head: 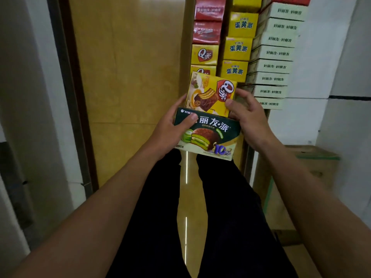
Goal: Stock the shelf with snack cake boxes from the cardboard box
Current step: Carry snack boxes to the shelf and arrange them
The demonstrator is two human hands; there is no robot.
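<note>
While left hand (170, 125) grips green box (208, 137), right hand (247, 117) pinches yellow box (208, 95)

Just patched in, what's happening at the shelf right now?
A person holds two snack cake boxes before the shelf. The left hand grips the green box, thumb on its front. The right hand pinches the yellow box behind it. Stacked yellow, red and white boxes already fill the shelf.

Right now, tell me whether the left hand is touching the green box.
Touching. The head view shows the left hand with its thumb pressed flat on the green box's printed face, fingers wrapped behind the left edge.
</note>
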